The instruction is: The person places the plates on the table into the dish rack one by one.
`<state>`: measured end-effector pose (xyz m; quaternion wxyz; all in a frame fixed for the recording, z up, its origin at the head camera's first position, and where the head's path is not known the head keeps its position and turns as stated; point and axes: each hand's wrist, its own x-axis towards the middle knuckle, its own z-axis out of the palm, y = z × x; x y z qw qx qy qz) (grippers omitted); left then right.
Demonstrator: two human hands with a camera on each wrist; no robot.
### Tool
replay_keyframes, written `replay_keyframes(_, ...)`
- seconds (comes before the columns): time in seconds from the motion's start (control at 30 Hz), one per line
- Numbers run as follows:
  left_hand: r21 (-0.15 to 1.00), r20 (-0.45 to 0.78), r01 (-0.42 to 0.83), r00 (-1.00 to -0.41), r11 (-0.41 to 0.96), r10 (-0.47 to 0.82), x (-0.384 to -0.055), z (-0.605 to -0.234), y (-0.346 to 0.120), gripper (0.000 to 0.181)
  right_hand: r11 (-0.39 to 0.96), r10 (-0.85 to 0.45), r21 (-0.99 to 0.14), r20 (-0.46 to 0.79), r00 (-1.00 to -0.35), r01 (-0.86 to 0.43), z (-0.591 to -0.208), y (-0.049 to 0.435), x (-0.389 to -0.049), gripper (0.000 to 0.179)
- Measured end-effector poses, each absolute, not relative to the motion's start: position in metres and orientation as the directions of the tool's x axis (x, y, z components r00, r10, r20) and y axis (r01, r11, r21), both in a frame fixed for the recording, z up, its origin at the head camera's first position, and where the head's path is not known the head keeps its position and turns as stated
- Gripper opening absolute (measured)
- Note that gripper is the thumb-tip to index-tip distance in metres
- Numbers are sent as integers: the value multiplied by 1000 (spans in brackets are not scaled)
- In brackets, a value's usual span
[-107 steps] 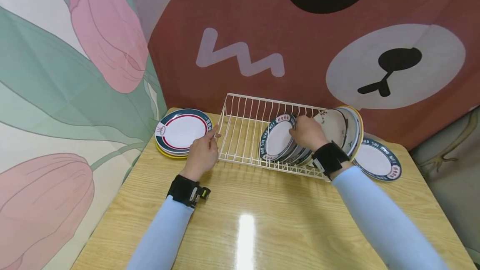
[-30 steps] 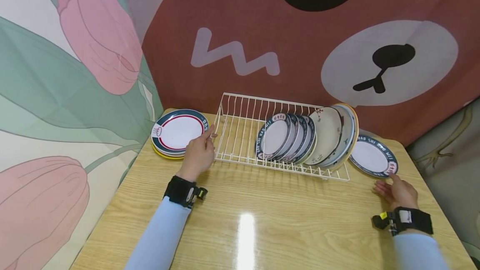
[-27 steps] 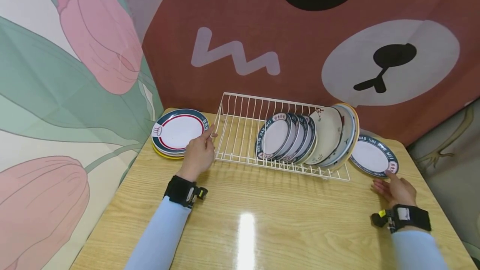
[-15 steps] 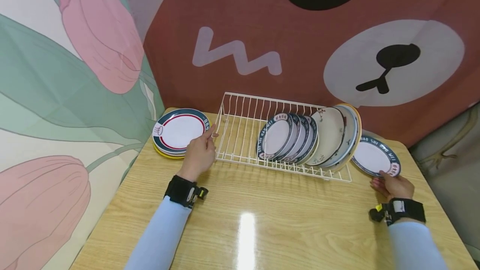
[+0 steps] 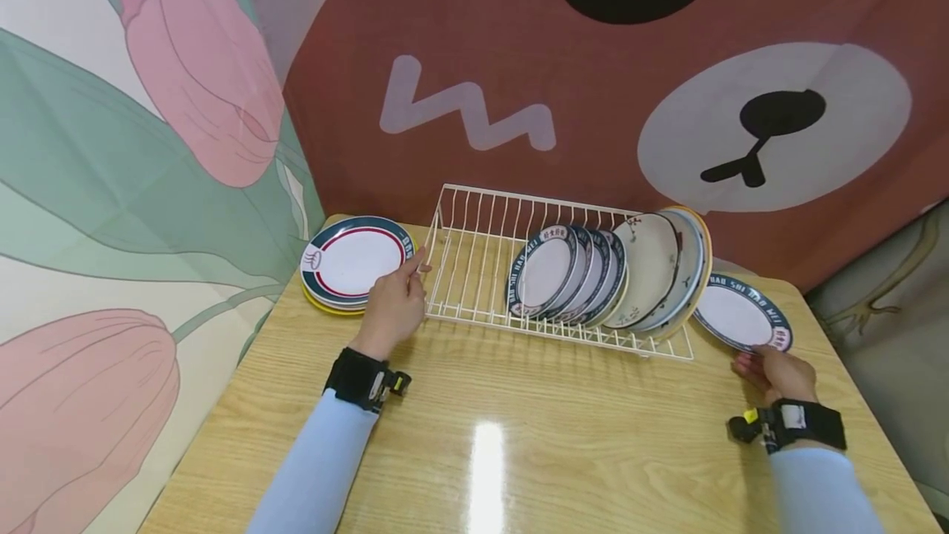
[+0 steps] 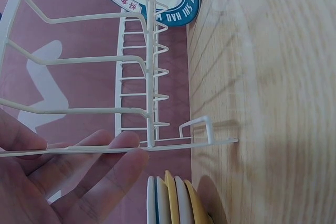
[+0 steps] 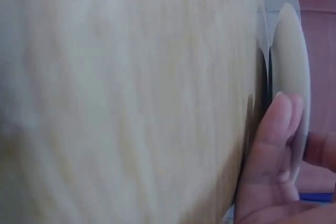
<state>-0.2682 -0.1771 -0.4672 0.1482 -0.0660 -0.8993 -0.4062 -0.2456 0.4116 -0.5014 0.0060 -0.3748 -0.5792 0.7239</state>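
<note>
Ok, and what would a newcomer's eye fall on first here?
Probably the huge brown bear face behind the table. Next comes the white wire rack at the table's back, dishes leaning along its right part, with the left hand holding its left end. To the right of the rack, the right hand grips the near rim of a blue-rimmed plate.

The rack (image 5: 474,321) is set on the tabletop (image 5: 593,435), with the wall (image 5: 460,23) behind it. In the rack, a row of plates (image 5: 639,270) is stood through the middle and right parts. To its left, a stack of plates (image 5: 354,262) is laid. The rack's left end is held by the left grip (image 5: 393,311). To the rack's right, a lone plate (image 5: 736,316) is held by its near edge in the right grip (image 5: 784,373).
</note>
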Motion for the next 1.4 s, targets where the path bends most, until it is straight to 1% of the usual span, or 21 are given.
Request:
replay_keyframes(0.27, 719, 322, 248, -947, 650, 5, -269, -469, -176, 46, -423, 356, -820, -542, -761, 386, -504, 420, -237, 14)
replay_keyframes(0.47, 718, 319, 238, -948, 654, -6, -268, -468, -176, 46, -447, 330, -826, -509, -795, 343, -503, 420, -233, 15)
replay_keyframes(0.8, 715, 329, 251, -944, 652, 3, -268, -468, -176, 45, -451, 328, -840, -471, -819, 302, -503, 419, -230, 15)
replay_keyframes(0.87, 716, 324, 247, -946, 653, 3, -268, -469, -176, 45, -449, 322, -849, -445, -836, 279, -502, 418, -229, 15)
replay_keyframes(1.03, 722, 308, 225, -951, 655, -12, -268, -469, -176, 45, -440, 259, -872, -350, -900, 213, -497, 419, -226, 18)
replay_keyframes(1.13, 720, 309, 222, -951, 657, -17, -268, -470, -176, 45, -427, 234, -887, -294, -927, 174, -490, 419, -225, 18)
replay_keyframes(1.33, 716, 326, 236, -945, 657, -16, -269, -469, -176, 45, -474, 215, -879, -173, -961, 52, -468, 415, -217, 9)
replay_keyframes(1.4, 714, 332, 238, -943, 659, -19, -268, -469, -176, 45, -457, 226, -889, -150, -962, 31, -459, 414, -214, 9)
